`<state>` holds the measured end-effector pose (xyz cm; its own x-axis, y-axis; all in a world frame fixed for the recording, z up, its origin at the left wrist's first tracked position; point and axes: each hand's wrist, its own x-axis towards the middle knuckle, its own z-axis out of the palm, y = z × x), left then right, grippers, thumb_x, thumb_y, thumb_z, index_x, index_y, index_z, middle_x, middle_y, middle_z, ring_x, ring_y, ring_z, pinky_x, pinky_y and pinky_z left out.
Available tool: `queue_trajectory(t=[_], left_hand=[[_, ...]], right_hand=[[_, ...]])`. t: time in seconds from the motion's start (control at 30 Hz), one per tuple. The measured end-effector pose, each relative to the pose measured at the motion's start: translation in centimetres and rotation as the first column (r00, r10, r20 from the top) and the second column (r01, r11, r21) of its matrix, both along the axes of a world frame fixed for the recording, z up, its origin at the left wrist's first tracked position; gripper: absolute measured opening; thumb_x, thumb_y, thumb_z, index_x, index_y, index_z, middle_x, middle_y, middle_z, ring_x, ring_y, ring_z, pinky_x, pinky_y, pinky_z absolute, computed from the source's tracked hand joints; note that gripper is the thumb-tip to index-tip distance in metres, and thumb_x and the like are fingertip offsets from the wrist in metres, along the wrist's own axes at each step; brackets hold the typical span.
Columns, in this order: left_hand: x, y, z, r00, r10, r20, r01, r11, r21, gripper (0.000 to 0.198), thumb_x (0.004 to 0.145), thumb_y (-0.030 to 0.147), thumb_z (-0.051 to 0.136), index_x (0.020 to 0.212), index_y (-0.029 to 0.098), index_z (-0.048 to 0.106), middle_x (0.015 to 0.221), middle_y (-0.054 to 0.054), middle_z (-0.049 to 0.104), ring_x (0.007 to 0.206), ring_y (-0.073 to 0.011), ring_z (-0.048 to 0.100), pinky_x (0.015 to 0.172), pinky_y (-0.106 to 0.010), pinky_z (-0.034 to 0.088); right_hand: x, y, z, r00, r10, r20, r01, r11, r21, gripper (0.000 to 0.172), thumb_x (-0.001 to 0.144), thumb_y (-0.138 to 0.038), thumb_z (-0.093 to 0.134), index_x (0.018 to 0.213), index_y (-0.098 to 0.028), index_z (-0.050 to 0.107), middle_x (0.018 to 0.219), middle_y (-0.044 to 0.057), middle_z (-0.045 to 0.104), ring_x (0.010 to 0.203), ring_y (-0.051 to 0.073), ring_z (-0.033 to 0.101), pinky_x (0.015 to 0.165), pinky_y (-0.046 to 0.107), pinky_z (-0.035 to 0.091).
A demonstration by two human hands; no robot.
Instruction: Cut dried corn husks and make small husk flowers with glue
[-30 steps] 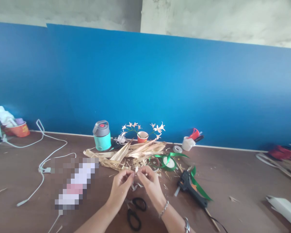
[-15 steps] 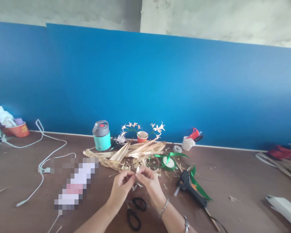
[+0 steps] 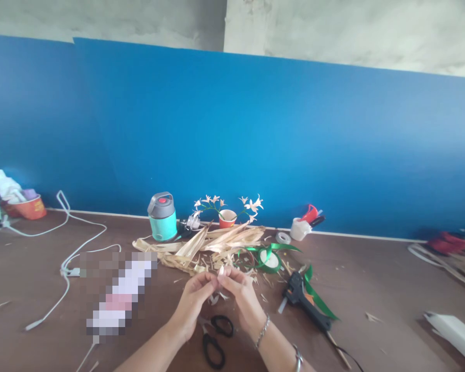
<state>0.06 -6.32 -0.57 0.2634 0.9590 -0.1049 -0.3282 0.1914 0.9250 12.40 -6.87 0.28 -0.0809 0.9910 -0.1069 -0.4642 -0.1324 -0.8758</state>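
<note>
My left hand and my right hand meet at the fingertips above the table, both closed in a pinch. A small pale, petal-shaped piece sticks up at my right thumb and forefinger. What my left fingertips pinch is too small to make out. Dry corn husks lie in a heap just beyond the hands, with cut scraps around them. Black-handled scissors rest on the table between my forearms; their blades are partly hidden.
Right of the hands lie a glue gun and a green ribbon spool. Behind the husks stand a paper cup with small husk flowers and a turquoise flask. A white cable and a blurred-out object are left.
The pale piece has turned slightly between the fingertips and now points more upright. Both hands stay nearly in place, and nothing else has moved.
</note>
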Motion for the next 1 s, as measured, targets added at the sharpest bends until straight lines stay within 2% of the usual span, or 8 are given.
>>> queue_trajectory(t=[0.43,0.53,0.63,0.7,0.77,0.87,0.93,1.0], left_hand=[[-0.2,0.1,0.1,0.998,0.046,-0.031,-0.045,0.998,0.043,0.021,0.069,0.032,0.068,0.062,0.015,0.058,0.055,0.003,0.056,0.052,-0.0091,0.049,0.053,-0.019,0.037],[-0.2,0.2,0.0,0.998,0.05,-0.031,-0.05,0.999,0.018,0.022,0.067,0.034,0.069,0.062,0.015,0.059,0.055,0.002,0.058,0.05,-0.0098,0.05,0.051,-0.02,0.038],[-0.2,0.2,0.0,0.998,0.054,-0.039,-0.054,0.999,0.001,0.023,0.067,0.036,0.068,0.062,0.016,0.059,0.052,0.004,0.055,0.048,-0.0098,0.048,0.049,-0.02,0.037],[-0.2,0.3,0.1,0.995,0.061,-0.077,-0.06,0.998,0.011,0.024,0.067,0.038,0.068,0.062,0.016,0.058,0.05,0.004,0.052,0.047,-0.0095,0.046,0.049,-0.02,0.036],[-0.2,0.3,0.1,0.99,0.069,-0.125,-0.065,0.997,0.036,0.025,0.067,0.04,0.067,0.062,0.016,0.058,0.05,0.004,0.051,0.048,-0.0094,0.044,0.049,-0.02,0.034],[-0.3,0.3,0.1,0.979,0.083,-0.186,-0.068,0.994,0.085,0.026,0.068,0.042,0.065,0.062,0.017,0.058,0.053,0.004,0.051,0.05,-0.01,0.043,0.051,-0.02,0.034],[-0.3,0.3,0.0,0.974,0.085,-0.212,-0.062,0.992,0.113,0.026,0.069,0.042,0.063,0.063,0.017,0.059,0.057,0.003,0.052,0.053,-0.0108,0.043,0.053,-0.021,0.034],[-0.3,0.4,-0.2,0.971,0.078,-0.228,-0.05,0.991,0.127,0.025,0.07,0.041,0.062,0.064,0.017,0.06,0.059,0.002,0.054,0.055,-0.0113,0.044,0.055,-0.021,0.034]], right_hand=[[0.1,0.1,-0.2,0.999,-0.001,0.034,0.001,1.0,0.02,0.019,0.063,-0.028,0.071,0.062,-0.015,0.057,0.054,-0.004,0.048,0.048,0.007,0.037,0.048,0.018,0.03],[0.3,0.3,-0.4,0.989,-0.047,0.139,0.045,0.999,0.013,0.02,0.066,-0.033,0.067,0.063,-0.015,0.059,0.054,-0.004,0.05,0.048,0.007,0.039,0.047,0.019,0.03],[1.3,0.8,0.0,0.922,-0.12,0.368,0.117,0.993,0.032,0.017,0.067,-0.032,0.063,0.064,-0.015,0.06,0.05,-0.005,0.048,0.044,0.007,0.036,0.042,0.019,0.026],[2.6,1.1,0.8,0.819,-0.147,0.555,0.137,0.989,0.06,0.013,0.067,-0.028,0.061,0.069,-0.016,0.062,0.047,-0.005,0.048,0.042,0.008,0.036,0.041,0.019,0.025],[4.6,1.3,1.8,0.651,-0.17,0.74,0.08,0.984,0.156,0.01,0.067,-0.024,0.058,0.071,-0.017,0.064,0.053,-0.002,0.057,0.045,0.01,0.043,0.044,0.021,0.031],[8.4,0.5,3.2,0.219,-0.181,0.959,-0.021,0.981,0.19,0.011,0.069,-0.018,0.054,0.064,-0.018,0.064,0.061,0.002,0.063,0.058,0.016,0.054,0.056,0.026,0.038],[10.7,-0.5,3.6,-0.111,-0.107,0.988,0.082,0.99,0.116,0.014,0.069,-0.013,0.051,0.07,-0.018,0.064,0.073,0.006,0.066,0.072,0.021,0.059,0.063,0.029,0.039],[12.4,-1.8,3.5,-0.326,0.036,0.945,0.222,0.974,0.039,0.021,0.069,-0.009,0.049,0.082,-0.017,0.063,0.088,0.011,0.065,0.084,0.027,0.06,0.066,0.032,0.04]])
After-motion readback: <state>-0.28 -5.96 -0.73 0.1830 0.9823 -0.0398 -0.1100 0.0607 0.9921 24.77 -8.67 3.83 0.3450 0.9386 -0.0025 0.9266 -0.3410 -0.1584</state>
